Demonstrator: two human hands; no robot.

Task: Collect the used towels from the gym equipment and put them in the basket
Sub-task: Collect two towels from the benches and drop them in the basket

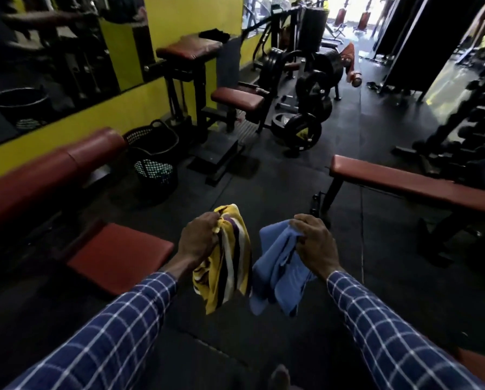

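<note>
My left hand grips a yellow towel with purple and white stripes, which hangs down bunched from the fist. My right hand holds a blue towel, also hanging loose. Both hands are held out in front of me above the dark floor, side by side and a little apart. A black mesh basket stands on the floor ahead to the left, against the yellow wall, with something pale green showing through its side. A dark cloth lies on the tall padded bench further back.
A red inclined bench with its seat is at my left. A flat red bench stands at the right. Weight plates and machines fill the back, a dumbbell rack the far right. Black rubber floor lies between.
</note>
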